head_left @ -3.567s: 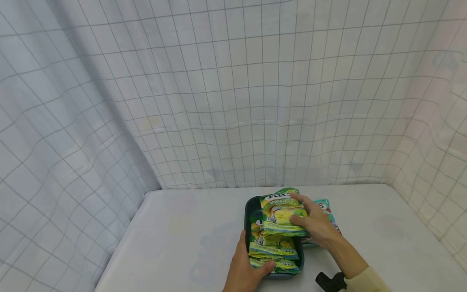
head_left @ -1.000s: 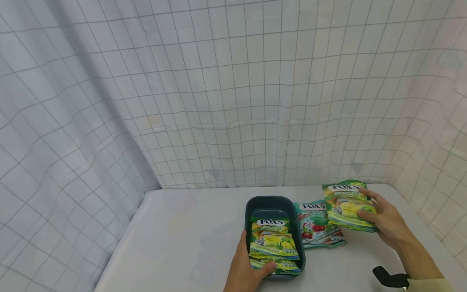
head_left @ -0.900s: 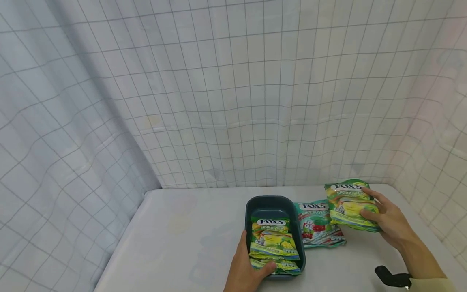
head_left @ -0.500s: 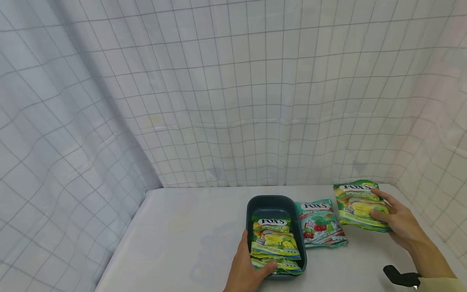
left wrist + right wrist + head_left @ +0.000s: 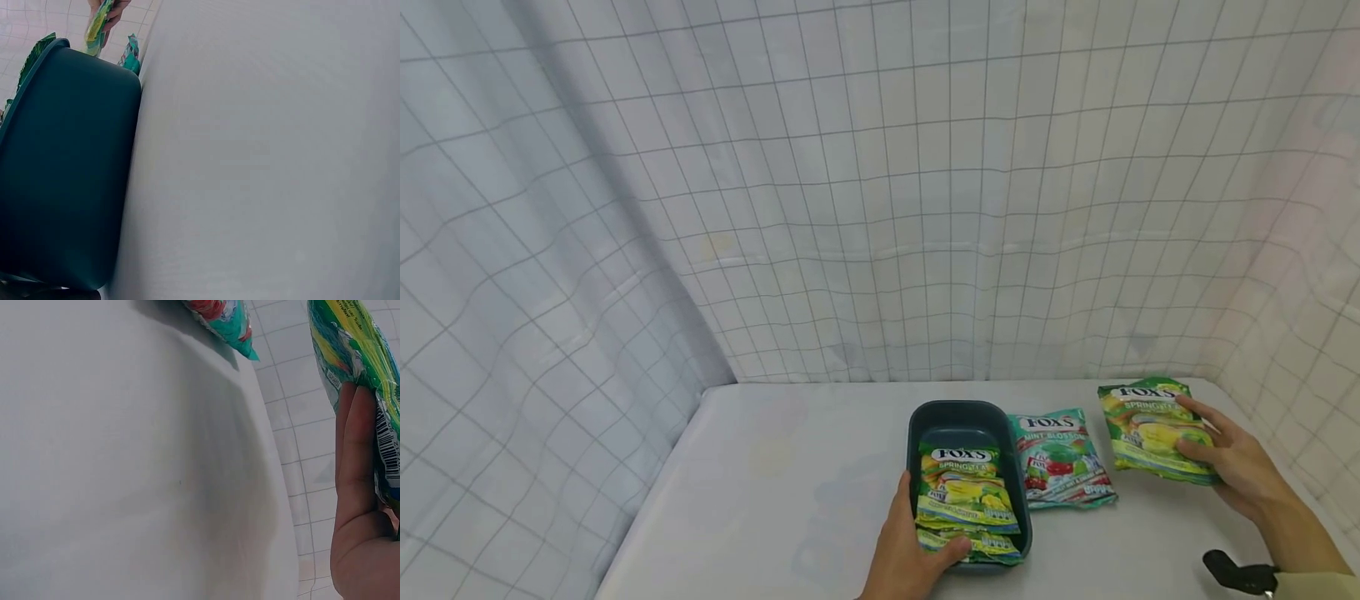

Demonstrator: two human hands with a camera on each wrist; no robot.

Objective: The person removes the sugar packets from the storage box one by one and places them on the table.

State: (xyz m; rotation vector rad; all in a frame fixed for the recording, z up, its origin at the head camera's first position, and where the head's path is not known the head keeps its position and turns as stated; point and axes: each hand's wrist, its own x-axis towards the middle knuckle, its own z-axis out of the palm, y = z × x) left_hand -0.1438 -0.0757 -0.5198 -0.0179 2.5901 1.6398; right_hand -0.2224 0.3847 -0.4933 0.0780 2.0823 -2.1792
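Gripping green candy bag [image 5: 1153,429], right hand [image 5: 1236,467] above table [image 5: 775,483]; left hand [image 5: 910,554] grips tub [image 5: 958,417].

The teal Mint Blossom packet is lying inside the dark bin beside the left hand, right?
Not quite. The head view shows the teal Mint Blossom packet lying on the table, just outside the dark bin, on its right. The left hand grips that bin's near edge; the bin holds only green packets.
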